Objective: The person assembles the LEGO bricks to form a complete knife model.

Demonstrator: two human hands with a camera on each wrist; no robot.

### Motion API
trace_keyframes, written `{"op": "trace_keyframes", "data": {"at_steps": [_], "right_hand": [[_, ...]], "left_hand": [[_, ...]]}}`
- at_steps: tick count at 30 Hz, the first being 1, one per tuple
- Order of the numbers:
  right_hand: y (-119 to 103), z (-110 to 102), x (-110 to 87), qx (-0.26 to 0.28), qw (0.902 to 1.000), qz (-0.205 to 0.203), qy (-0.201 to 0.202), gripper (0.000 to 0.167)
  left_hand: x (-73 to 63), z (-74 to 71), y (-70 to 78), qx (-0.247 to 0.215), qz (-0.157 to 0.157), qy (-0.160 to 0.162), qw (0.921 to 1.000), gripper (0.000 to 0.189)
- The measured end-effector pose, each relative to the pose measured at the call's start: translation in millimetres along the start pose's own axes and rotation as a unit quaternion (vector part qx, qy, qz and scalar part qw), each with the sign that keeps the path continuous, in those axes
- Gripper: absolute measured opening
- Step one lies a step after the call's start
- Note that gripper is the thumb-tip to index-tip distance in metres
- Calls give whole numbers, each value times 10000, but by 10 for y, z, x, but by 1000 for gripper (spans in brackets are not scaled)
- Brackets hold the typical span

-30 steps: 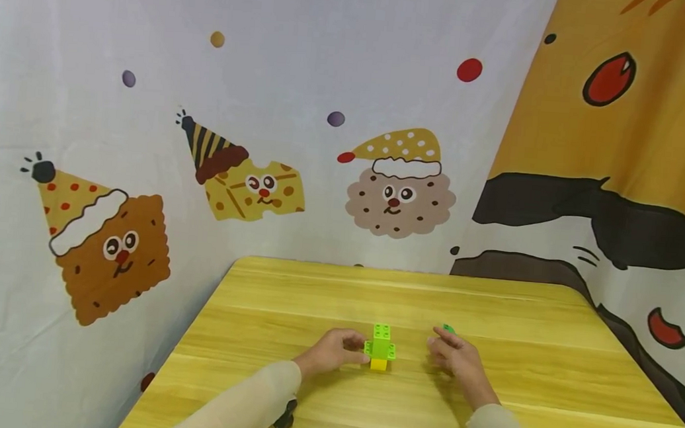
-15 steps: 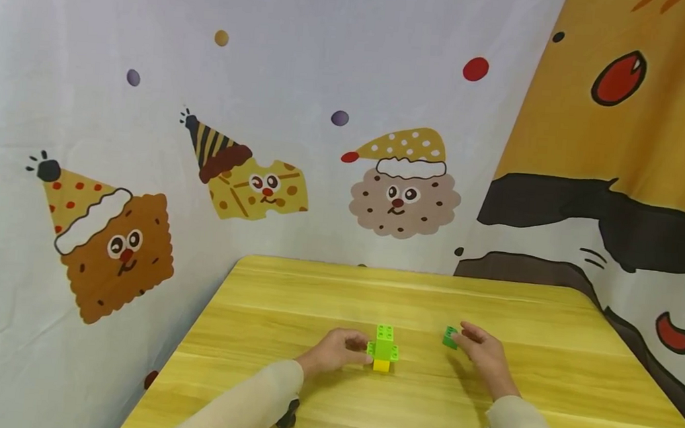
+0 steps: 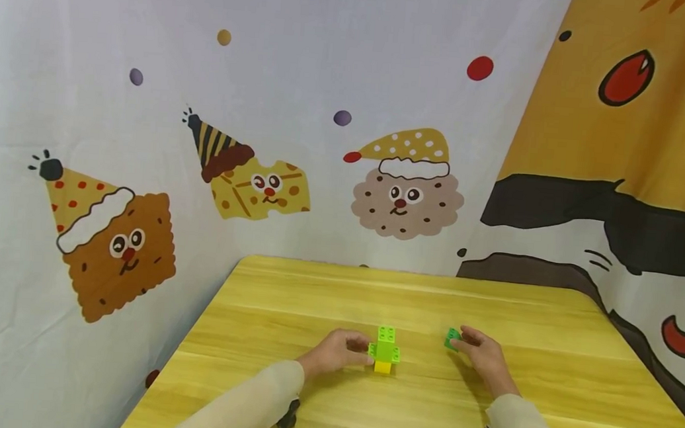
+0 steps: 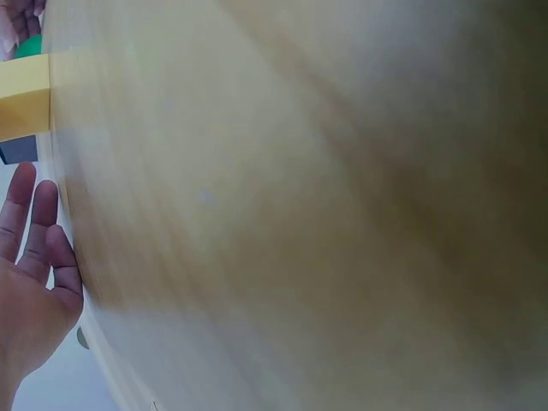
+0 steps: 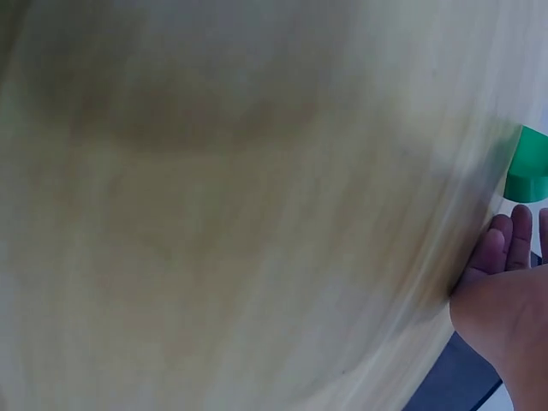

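A small stack of toy building bricks [image 3: 385,346] stands upright on the table, lime green above with a stud on each side and a yellow brick [image 3: 382,367] at its foot. My left hand [image 3: 335,353] rests at its left side, thumb and forefinger loosely curved about the side piece. From the left wrist, straight fingers [image 4: 38,231] lie just under the yellow brick. Further right, my right hand [image 3: 484,360] pinches the near right side of a darker green brick [image 3: 451,338] between thumb and forefinger. That brick's curved side shows in the right wrist view, above the other fingers.
The wood-grain table [image 3: 325,292] has its back edge against a white cloth [image 3: 305,72] printed with cartoon biscuits and cheese. An orange, black and white printed cloth [image 3: 664,216] hangs on the right.
My right hand has shifted right, bringing the darker green brick into sight from behind the fingers; the brick has turned slightly. Left hand and stack stay put, while the head view pans a little.
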State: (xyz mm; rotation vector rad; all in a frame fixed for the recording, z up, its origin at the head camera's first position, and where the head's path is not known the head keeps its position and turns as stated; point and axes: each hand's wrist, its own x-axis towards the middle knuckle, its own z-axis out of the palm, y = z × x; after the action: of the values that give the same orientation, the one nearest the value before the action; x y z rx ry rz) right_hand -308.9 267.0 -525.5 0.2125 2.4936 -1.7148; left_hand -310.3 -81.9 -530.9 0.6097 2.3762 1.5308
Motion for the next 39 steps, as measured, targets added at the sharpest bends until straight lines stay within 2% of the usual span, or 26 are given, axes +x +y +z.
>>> {"op": "trace_keyframes", "data": {"at_steps": [10, 18, 25, 32, 39], "right_hand": [[66, 22, 82, -366, 9991, -134, 149, 65], [45, 52, 41, -1052, 9928, -466, 326, 58], [18, 53, 58, -852, 9953, -337, 300, 59], [-65, 77, 50, -696, 9967, -391, 140, 67], [-257, 194, 46, -541, 9955, -774, -60, 62]], "left_hand": [[2, -5, 8, 8, 64, -25, 10000, 33], [3, 2, 2, 55, 149, -50, 9999, 34], [7, -14, -2, 36, 75, -120, 9999, 33], [5, -13, 14, 62, 2, -79, 9999, 30], [-12, -8, 27, 94, 4, -53, 9999, 29]]}}
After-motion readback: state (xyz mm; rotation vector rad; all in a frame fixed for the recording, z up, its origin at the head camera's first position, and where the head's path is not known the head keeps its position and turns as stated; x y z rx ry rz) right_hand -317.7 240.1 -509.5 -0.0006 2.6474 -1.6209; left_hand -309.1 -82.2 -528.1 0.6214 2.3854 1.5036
